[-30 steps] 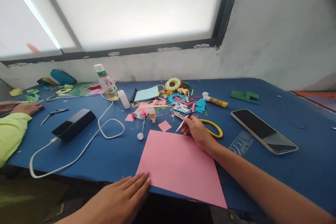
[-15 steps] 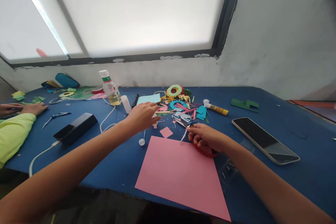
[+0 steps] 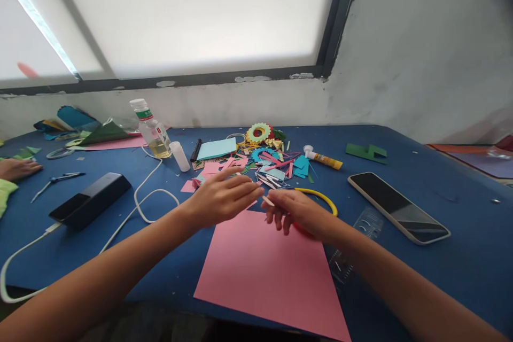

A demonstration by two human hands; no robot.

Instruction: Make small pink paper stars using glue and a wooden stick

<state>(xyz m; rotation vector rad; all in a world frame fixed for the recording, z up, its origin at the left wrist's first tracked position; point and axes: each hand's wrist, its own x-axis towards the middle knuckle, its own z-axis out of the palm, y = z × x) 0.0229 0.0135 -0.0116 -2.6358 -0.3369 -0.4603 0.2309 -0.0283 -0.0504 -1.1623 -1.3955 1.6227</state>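
Observation:
My right hand is over the top edge of a pink paper sheet, with a thin white stick between thumb and fingers. Its other fingers are loosely curled. A red loop shows under this hand, and a yellow loop lies just behind it; they look like scissor handles, mostly covered. My left hand reaches across palm down, fingers stretched toward the stick's end. Whether its fingertips touch the stick is unclear, and its thumb is hidden. Behind both hands spreads a pile of coloured paper scraps.
A phone and a clear plastic ruler lie right. A glue tube is behind. To the left stand a white bottle, a clear bottle and a black device with a white cable. Another person's hand rests far left.
My left hand has come right and down, from the scraps to beside my right hand. My right hand has shifted left, tilting the white stick. The view has turned slightly right.

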